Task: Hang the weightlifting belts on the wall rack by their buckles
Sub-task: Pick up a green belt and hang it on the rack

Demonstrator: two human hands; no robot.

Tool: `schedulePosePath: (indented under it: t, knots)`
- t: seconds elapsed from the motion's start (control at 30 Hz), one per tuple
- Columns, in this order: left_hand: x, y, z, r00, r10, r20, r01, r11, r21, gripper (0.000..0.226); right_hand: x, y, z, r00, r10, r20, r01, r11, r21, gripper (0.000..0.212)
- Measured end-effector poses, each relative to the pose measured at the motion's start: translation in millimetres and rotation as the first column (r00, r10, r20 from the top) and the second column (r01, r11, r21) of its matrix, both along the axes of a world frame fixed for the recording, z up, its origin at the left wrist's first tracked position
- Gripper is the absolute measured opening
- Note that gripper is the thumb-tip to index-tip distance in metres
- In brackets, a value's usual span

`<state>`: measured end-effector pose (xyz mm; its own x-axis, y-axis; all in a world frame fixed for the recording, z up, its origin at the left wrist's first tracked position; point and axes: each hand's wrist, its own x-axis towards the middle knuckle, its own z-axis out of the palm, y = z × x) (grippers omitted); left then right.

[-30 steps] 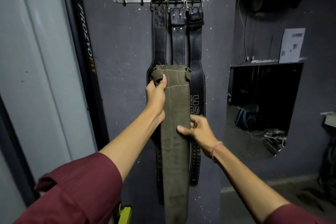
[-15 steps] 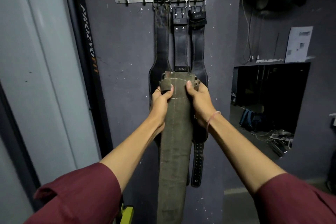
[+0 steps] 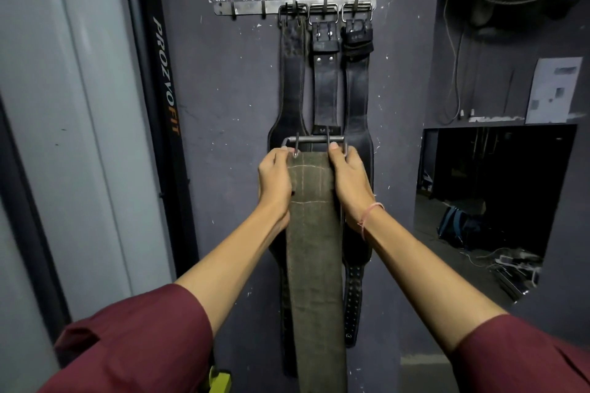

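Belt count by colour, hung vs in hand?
Black belts, hung on the wall rack: 3
Olive belt, held by the left hand and the right hand: 1
Total: 4

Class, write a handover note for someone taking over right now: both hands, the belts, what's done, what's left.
Left hand grips the green belt's top left edge, right hand its top right.
Its buckle sticks up above both hands, well below the rack.
Done: three black belts hang from the rack's right-hand hooks.
Left: slip the green belt's buckle over a free hook on the left.
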<state>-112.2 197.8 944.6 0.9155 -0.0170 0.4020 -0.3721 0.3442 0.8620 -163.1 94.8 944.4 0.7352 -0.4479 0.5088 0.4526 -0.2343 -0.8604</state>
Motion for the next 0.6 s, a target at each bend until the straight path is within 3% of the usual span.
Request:
schedulePosePath:
  t: [0.1,0.33,0.6]
  knots:
    - [5.4,-6.6,-3.0,0.995,0.064,0.07,-0.066,0.998,0.023,0.031,8.4,-5.1,2.3,0.996,-0.065,0.053,0.069,0.995,-0.073,0.037]
    - [16.6,-13.0,-0.1,0.936,0.319,0.15,-0.332,0.94,0.076,0.038,36.7,-4.6,0.6,0.957,-0.204,0.207,0.211,0.977,-0.014,0.034]
    - [77.4,10.6,29.0,0.904,0.338,0.262,-0.384,0.91,0.153,0.034,97.4,14.9,22.3,0.921,-0.245,0.304,0.272,0.961,-0.051,0.029]
